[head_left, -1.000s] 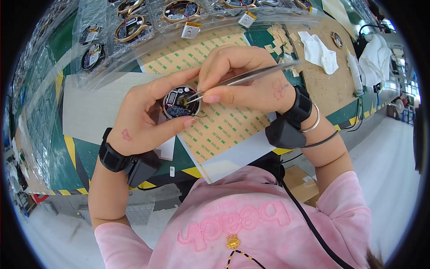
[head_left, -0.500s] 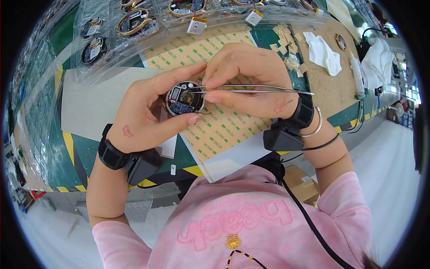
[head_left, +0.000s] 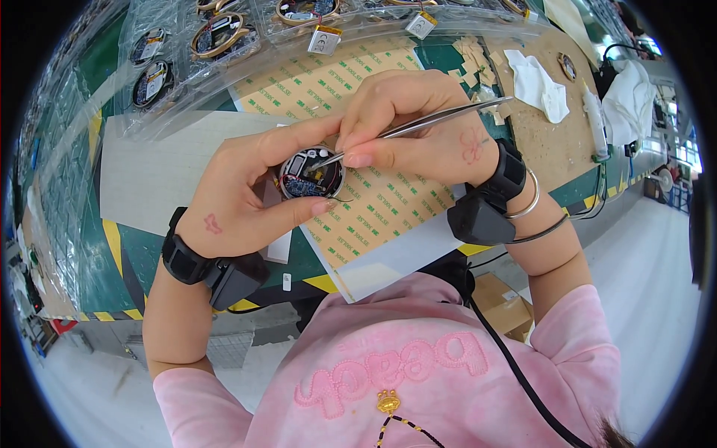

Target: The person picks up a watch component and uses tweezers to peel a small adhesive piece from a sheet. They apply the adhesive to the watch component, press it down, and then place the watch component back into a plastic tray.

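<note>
Between the thumb and fingers of my left hand (head_left: 243,187) sits a round smartwatch body (head_left: 302,183), its circuit board and small parts facing up. My right hand (head_left: 418,123) pinches a pair of steel tweezers (head_left: 448,113). The tips reach over the inside of the watch body, near its middle; whether they grip a part there is too small to tell. A thin dark wire pokes out beside my left thumb. Beneath both hands lies a tan adhesive sheet (head_left: 381,213) printed in green.
Clear plastic trays (head_left: 261,56) at the back hold several watch bodies, some with small silver batteries (head_left: 325,39) hanging out. A brown board (head_left: 541,145) at right carries a white cloth (head_left: 536,88) and a glue tube (head_left: 595,123). A grey sheet (head_left: 160,160) lies at left.
The tweezers have swung to a steeper slant, back end raised toward the far side, and their arms now appear closer together. My right wrist has turned slightly; the watch body stays in my left hand.
</note>
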Available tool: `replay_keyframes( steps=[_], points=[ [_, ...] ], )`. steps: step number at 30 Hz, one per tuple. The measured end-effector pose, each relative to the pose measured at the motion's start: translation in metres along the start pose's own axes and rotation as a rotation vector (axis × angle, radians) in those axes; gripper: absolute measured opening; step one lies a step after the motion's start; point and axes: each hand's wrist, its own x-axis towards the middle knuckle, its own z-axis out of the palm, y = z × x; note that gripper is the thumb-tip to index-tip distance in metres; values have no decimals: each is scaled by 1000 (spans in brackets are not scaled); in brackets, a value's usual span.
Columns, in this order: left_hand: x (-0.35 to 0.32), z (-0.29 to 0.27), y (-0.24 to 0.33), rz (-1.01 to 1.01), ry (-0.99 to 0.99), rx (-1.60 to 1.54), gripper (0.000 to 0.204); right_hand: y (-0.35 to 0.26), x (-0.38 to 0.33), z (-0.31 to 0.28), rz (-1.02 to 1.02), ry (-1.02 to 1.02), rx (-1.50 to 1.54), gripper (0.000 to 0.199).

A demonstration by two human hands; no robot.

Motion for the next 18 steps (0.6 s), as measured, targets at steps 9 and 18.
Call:
replay_keyframes(
  steps=[9,18],
  points=[
    [0,0,-2,46,-17,19,61,2,2,-2,-66,-31,3,9],
    [4,-3,0,60,83,39,52,-1,-4,2,-80,126,166,15]
  ],
)
